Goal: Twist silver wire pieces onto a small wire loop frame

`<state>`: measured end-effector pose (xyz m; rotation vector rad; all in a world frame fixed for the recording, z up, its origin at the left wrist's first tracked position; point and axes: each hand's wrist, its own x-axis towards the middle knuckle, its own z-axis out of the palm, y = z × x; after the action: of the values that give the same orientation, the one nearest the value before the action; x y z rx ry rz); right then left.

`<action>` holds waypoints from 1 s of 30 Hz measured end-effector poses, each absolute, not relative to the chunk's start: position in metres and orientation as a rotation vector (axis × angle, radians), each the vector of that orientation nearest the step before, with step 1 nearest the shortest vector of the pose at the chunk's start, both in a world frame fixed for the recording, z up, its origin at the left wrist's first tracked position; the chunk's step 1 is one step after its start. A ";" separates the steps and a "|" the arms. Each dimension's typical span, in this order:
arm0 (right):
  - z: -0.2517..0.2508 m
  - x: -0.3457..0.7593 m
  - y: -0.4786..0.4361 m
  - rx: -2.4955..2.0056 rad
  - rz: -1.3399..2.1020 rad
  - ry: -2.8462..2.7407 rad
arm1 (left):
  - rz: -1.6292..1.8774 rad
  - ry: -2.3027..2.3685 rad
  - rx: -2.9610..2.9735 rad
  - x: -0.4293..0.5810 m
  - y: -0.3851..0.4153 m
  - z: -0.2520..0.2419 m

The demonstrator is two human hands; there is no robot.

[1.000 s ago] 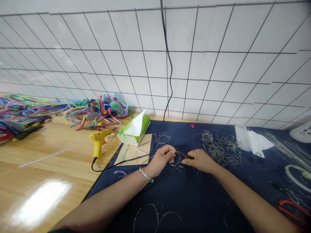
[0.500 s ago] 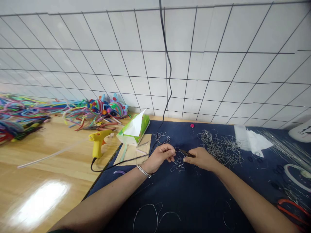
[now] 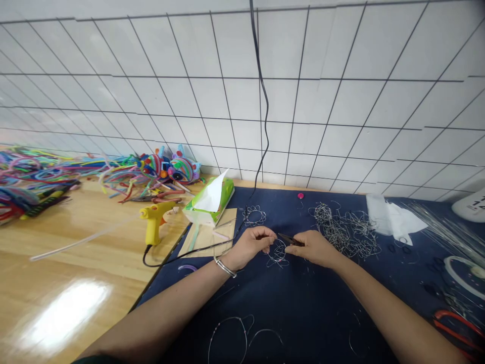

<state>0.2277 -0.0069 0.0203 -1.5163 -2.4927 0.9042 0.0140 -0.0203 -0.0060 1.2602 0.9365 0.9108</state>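
Over the dark blue mat (image 3: 303, 313), my left hand (image 3: 253, 245) pinches a thin wire ring (image 3: 281, 253) between thumb and fingertips. Smaller wire loops hang below the ring. My right hand (image 3: 312, 247) is closed round dark-handled pliers (image 3: 290, 238), whose tip points left, close to the top of the ring. Whether the jaws touch the wire is too small to tell. Just behind my left hand lies a flower-like wire shape (image 3: 254, 216). Right of my right hand is a tangled heap of wire pieces (image 3: 344, 230).
To the left stand a yellow glue gun (image 3: 153, 222) and a green tissue pack (image 3: 212, 199) beside a thin board (image 3: 197, 235). A black cable (image 3: 261, 151) hangs down the wall. Red-handled scissors (image 3: 458, 328) lie at the right, a large wire loop (image 3: 227, 323) in front.
The pliers' tip has shifted slightly away from my left fingertips, and the ring's top shows more plainly. My left hand keeps its pinch.
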 end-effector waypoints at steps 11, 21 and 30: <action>0.025 0.227 -0.008 -1.518 0.606 -2.695 | 0.971 1.031 1.512 0.014 -0.021 -0.004; 0.026 0.218 -0.015 -1.596 0.442 -2.789 | 0.936 1.000 1.468 0.016 -0.024 -0.002; 0.032 0.222 -0.013 -1.605 0.434 -2.765 | 0.972 1.011 1.507 0.016 -0.024 -0.005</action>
<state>0.2219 -0.0127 0.0322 -1.6054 -2.7648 0.4343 0.0162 -0.0241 -0.0050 1.5067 1.0109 0.9718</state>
